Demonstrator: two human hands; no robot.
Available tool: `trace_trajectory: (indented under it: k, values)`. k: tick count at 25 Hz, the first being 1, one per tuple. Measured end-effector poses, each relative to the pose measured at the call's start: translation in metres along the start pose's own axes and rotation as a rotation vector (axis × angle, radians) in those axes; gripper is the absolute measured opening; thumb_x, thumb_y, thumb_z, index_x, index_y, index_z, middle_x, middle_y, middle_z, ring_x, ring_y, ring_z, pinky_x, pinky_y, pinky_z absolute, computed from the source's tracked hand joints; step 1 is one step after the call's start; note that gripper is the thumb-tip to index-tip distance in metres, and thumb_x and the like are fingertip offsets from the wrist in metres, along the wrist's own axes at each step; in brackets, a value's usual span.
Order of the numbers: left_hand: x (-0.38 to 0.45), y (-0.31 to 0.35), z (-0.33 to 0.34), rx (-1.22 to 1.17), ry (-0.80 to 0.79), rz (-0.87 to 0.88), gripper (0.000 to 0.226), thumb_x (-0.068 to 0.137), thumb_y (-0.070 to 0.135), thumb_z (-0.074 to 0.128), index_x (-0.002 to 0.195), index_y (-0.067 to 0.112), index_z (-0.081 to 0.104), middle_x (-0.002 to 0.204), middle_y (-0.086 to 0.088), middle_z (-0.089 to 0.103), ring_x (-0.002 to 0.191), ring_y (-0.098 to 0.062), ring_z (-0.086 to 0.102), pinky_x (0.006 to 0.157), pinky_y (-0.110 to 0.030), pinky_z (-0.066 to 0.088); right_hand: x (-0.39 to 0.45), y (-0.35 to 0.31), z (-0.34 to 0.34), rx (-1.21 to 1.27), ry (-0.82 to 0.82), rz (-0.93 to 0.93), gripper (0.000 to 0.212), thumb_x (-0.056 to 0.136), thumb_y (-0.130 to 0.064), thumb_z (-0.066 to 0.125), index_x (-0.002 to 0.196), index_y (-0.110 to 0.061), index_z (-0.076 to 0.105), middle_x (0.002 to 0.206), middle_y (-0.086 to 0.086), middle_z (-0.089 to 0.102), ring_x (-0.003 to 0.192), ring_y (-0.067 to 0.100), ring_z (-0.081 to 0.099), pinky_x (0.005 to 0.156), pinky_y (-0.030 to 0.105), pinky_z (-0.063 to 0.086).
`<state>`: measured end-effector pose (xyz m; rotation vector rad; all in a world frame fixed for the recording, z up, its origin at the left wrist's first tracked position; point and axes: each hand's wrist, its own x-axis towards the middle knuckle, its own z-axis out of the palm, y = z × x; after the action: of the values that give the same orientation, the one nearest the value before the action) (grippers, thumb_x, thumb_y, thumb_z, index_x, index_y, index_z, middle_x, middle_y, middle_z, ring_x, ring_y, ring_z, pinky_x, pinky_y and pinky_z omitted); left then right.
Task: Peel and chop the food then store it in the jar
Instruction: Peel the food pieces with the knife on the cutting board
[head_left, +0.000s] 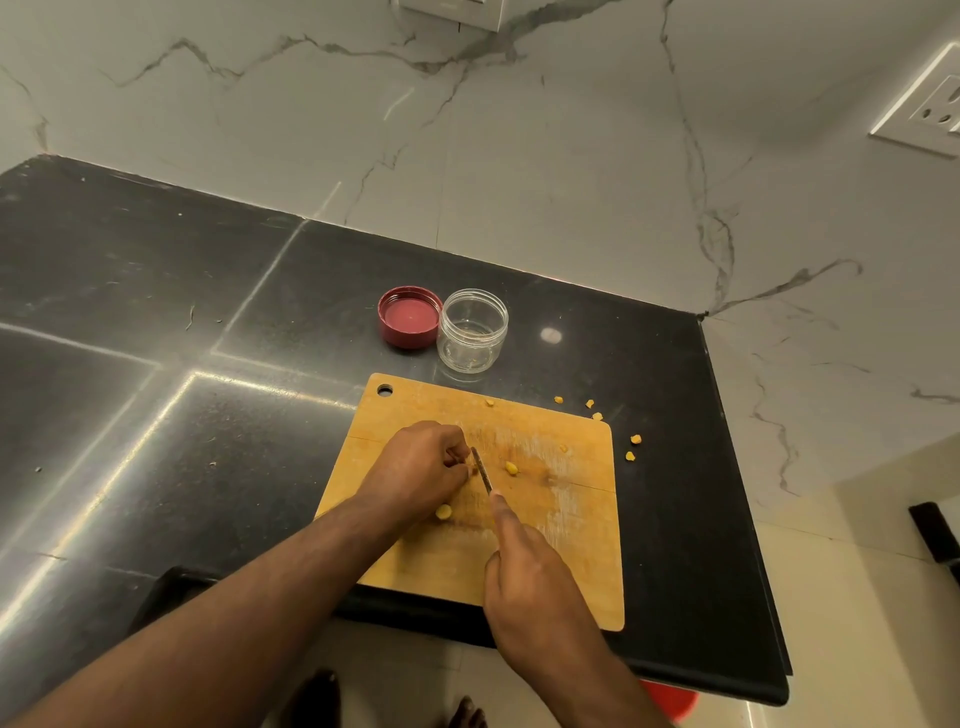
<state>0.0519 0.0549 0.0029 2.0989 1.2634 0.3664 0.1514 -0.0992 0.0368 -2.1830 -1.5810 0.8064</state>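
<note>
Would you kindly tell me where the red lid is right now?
In the head view, the red lid lies upside down on the black counter, touching the left side of the clear jar, just beyond the cutting board's far edge.

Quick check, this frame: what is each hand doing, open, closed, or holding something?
Left hand: fingers curled, pinching a small food piece on the cutting board.
Right hand: gripping the knife.

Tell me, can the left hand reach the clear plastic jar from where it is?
Probably yes. The left hand is on the wooden cutting board, and the clear plastic jar stands open just beyond the board with nothing between them. But its fingers are busy holding food.
</note>
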Motion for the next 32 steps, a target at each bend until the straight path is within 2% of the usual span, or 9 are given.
trace_trajectory:
  k: [3, 10, 16, 19, 23, 26, 28, 30, 32]
  values:
    - [0.001, -0.001, 0.000, 0.012, -0.002, 0.010, 0.007, 0.089, 0.022, 0.070, 0.096, 0.021, 0.071, 0.095, 0.005, 0.065, 0.087, -0.011, 0.059, 0.072, -0.026, 0.051, 0.001, -0.003, 0.002, -0.042, -0.023, 0.005, 0.056, 0.104, -0.025, 0.028, 0.156, -0.034, 0.008, 0.132, -0.006, 0.048, 0.106, 0.010, 0.049, 0.091, 0.027, 0.045]
    - [0.004, -0.001, 0.001, 0.063, -0.014, 0.008, 0.008, 0.088, 0.024, 0.070, 0.096, 0.022, 0.070, 0.094, 0.005, 0.066, 0.084, -0.010, 0.059, 0.068, -0.023, 0.049, 0.017, -0.003, 0.001, -0.063, -0.062, 0.011, 0.057, 0.103, -0.021, 0.028, 0.157, -0.032, 0.010, 0.137, 0.000, 0.048, 0.117, 0.017, 0.049, 0.098, 0.032, 0.044]
    - [0.003, 0.002, 0.001, 0.034, 0.006, -0.016, 0.009, 0.088, 0.024, 0.071, 0.096, 0.021, 0.071, 0.093, 0.005, 0.067, 0.083, -0.010, 0.060, 0.063, -0.018, 0.044, -0.008, 0.005, 0.010, 0.024, -0.040, 0.016, 0.058, 0.105, -0.023, 0.030, 0.157, -0.034, 0.007, 0.125, -0.008, 0.050, 0.102, 0.008, 0.051, 0.089, 0.027, 0.046]
    - [0.003, 0.001, 0.001, 0.022, 0.002, -0.023, 0.010, 0.089, 0.025, 0.072, 0.098, 0.022, 0.071, 0.095, 0.006, 0.066, 0.084, -0.010, 0.060, 0.065, -0.019, 0.047, -0.016, 0.007, 0.012, 0.032, -0.045, 0.042, 0.058, 0.105, -0.024, 0.031, 0.156, -0.037, 0.007, 0.125, -0.010, 0.050, 0.102, 0.008, 0.052, 0.090, 0.024, 0.045]
    - [0.002, -0.002, 0.001, 0.008, -0.013, -0.024, 0.013, 0.089, 0.026, 0.072, 0.102, 0.024, 0.070, 0.097, 0.007, 0.064, 0.085, -0.008, 0.058, 0.066, -0.017, 0.044, -0.024, 0.015, 0.000, 0.105, 0.000, 0.074, 0.055, 0.105, -0.025, 0.035, 0.154, -0.040, 0.018, 0.117, -0.014, 0.053, 0.096, 0.004, 0.053, 0.083, 0.017, 0.045]
    - [0.000, -0.004, 0.001, -0.010, -0.020, -0.019, 0.017, 0.089, 0.024, 0.073, 0.105, 0.024, 0.069, 0.100, 0.009, 0.064, 0.087, -0.006, 0.058, 0.068, -0.015, 0.044, -0.023, 0.017, -0.014, 0.337, -0.002, 0.139, 0.050, 0.104, -0.022, 0.041, 0.145, -0.050, 0.032, 0.106, -0.017, 0.065, 0.074, 0.001, 0.055, 0.068, 0.024, 0.047]
    - [0.000, -0.004, 0.001, -0.038, -0.030, -0.030, 0.019, 0.089, 0.023, 0.073, 0.107, 0.025, 0.068, 0.101, 0.009, 0.064, 0.090, -0.006, 0.059, 0.072, -0.016, 0.048, -0.021, 0.016, -0.018, 0.382, 0.004, 0.160, 0.049, 0.104, -0.021, 0.042, 0.144, -0.048, 0.035, 0.099, -0.020, 0.064, 0.064, 0.002, 0.053, 0.061, 0.024, 0.045]
    - [-0.002, -0.004, 0.001, -0.055, -0.037, -0.047, 0.020, 0.089, 0.023, 0.073, 0.107, 0.026, 0.066, 0.101, 0.010, 0.064, 0.091, -0.006, 0.060, 0.076, -0.020, 0.052, -0.019, 0.012, -0.015, 0.330, -0.007, 0.141, 0.050, 0.104, -0.022, 0.040, 0.148, -0.044, 0.032, 0.104, -0.018, 0.061, 0.066, 0.000, 0.054, 0.060, 0.017, 0.043]
    - [-0.002, -0.004, 0.000, -0.048, -0.034, -0.054, 0.018, 0.089, 0.023, 0.073, 0.105, 0.026, 0.066, 0.100, 0.010, 0.064, 0.091, -0.007, 0.060, 0.077, -0.022, 0.053, -0.015, 0.008, -0.011, 0.246, 0.001, 0.096, 0.051, 0.105, -0.025, 0.037, 0.152, -0.041, 0.026, 0.120, -0.014, 0.058, 0.080, 0.000, 0.057, 0.067, 0.017, 0.045]
